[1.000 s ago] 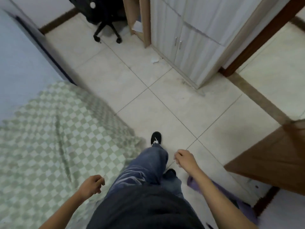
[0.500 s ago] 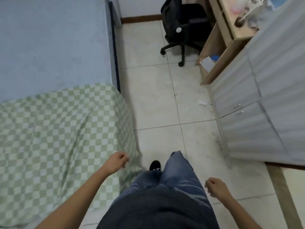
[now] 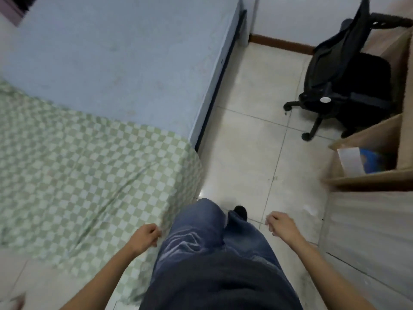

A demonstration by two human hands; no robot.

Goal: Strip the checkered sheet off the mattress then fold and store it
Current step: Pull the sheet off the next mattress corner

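Both your left hand and right hand hang loosely curled, holding nothing. You have the checkered sheet half covering the mattress, an office chair ahead and a cabinet at your right.

A bedroom: mattress, desk chair, tiled floor.

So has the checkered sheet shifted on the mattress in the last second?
No. The checkered sheet still ends at the same spot along the mattress side edge.
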